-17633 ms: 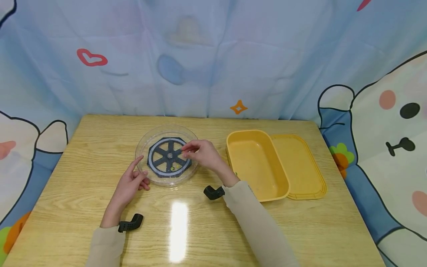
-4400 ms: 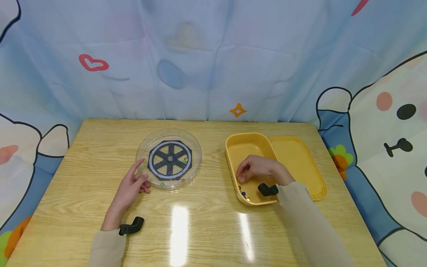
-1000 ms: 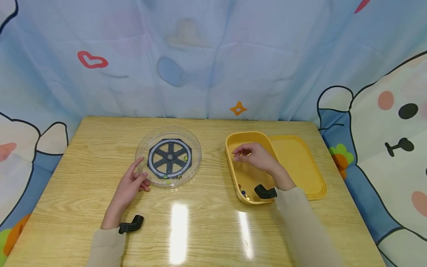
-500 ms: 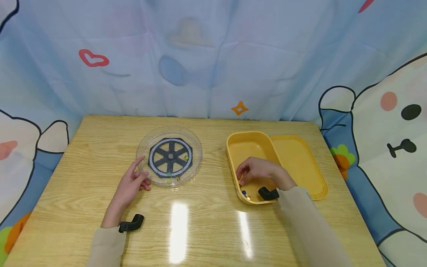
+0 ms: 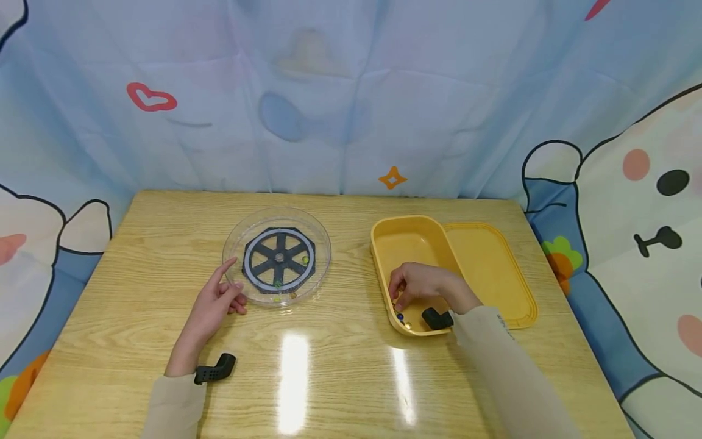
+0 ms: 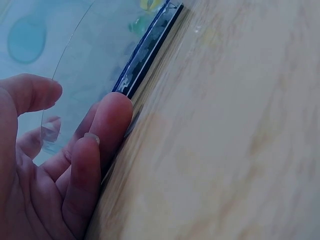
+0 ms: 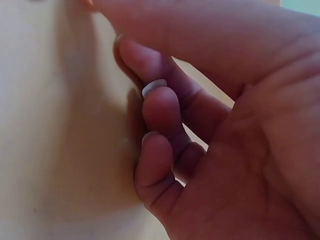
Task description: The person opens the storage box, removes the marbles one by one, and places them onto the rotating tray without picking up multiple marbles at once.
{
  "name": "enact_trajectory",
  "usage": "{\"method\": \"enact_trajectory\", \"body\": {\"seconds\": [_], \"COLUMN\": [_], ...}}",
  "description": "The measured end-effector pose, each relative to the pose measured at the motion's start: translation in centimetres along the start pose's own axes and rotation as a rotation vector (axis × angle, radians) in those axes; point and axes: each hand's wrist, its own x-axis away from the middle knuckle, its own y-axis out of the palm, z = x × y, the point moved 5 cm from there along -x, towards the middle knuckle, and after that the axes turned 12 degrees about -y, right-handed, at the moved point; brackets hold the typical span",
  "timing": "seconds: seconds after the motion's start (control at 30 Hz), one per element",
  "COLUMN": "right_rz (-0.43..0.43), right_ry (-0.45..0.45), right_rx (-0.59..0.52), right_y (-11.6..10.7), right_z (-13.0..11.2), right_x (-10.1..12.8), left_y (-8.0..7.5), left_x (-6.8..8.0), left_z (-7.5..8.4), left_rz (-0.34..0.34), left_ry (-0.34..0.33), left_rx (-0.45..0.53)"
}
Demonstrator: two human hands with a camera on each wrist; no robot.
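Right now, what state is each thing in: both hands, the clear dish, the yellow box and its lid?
Left hand: relaxed, fingers against the dish rim.
Right hand: fingers curled, inside the box.
Clear dish: flat, beads inside.
Yellow box: open, beads at near end.
Lid: off, beside the box.

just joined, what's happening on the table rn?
A person sits at a wooden table. The left hand rests against the rim of a clear round dish that holds a black spoked wheel and a few small beads. The right hand is down inside an open yellow box, fingers curled near a few small beads at its near end; whether it holds one cannot be told. The box's lid lies beside it.
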Motion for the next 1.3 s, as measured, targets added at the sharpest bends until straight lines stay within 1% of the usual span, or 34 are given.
{"method": "enact_trajectory", "body": {"seconds": [0.17,0.3,0.47,0.57,0.83,1.07,1.23,1.3], "right_rz": [-0.011,-0.012,-0.01,0.007,0.085,0.191,0.265,0.298], "right_ry": [0.001,-0.025,-0.049,-0.059,-0.092,-0.121,-0.113,-0.118], "right_rx": [0.001,0.007,-0.045,-0.07,-0.114,-0.133,-0.158,-0.15], "right_y": [0.1,0.0,-0.4,-0.6,-1.6,-2.4,-2.7,-2.8], "right_z": [0.0,0.2,0.2,0.2,-0.2,-0.8,-1.3,-1.6], "right_x": [0.0,0.1,0.5,0.6,0.8,1.4,1.6,1.6], "left_y": [0.0,0.0,0.1,0.1,0.0,0.1,0.1,0.0], "left_x": [0.1,0.1,0.0,0.0,0.0,-0.1,-0.1,0.0], "left_z": [0.0,-0.1,-0.1,-0.1,-0.1,-0.1,-0.1,-0.2], "left_rz": [-0.002,-0.003,-0.001,0.0,0.006,0.008,0.005,0.003], "left_ry": [0.001,0.004,0.004,0.004,0.005,0.001,0.002,0.004], "left_rx": [0.007,0.01,0.013,0.011,0.002,0.003,0.007,0.007]}}
